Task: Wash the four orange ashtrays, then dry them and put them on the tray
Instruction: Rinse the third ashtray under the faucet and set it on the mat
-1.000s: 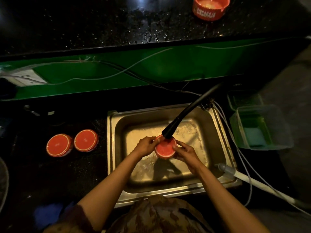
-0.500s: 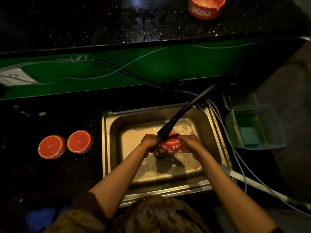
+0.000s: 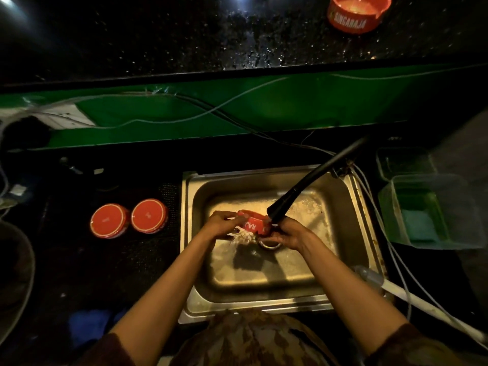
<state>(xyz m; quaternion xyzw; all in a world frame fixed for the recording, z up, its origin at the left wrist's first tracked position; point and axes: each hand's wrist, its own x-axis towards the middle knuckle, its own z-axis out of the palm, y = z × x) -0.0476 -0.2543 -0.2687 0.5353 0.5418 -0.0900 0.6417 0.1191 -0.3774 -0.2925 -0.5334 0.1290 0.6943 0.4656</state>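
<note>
Rinsing one ashtray [image 3: 253, 223] under the tap [image 3: 280, 207], over the sink [image 3: 351, 233].

Head view: left hand [image 3: 223, 224] and right hand [image 3: 286, 233] each pinch a side, tilting it so water runs off. Two ashtrays [image 3: 129, 217] lie upside down on the counter [image 3: 79, 260] left of the grip, likely draining; a fourth ashtray [image 3: 356, 13] waits well beyond.

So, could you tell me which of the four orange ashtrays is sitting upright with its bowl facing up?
The ashtray on the upper counter, far right, sits alone with its bowl up. The two ashtrays left of the sink are upside down.
</note>
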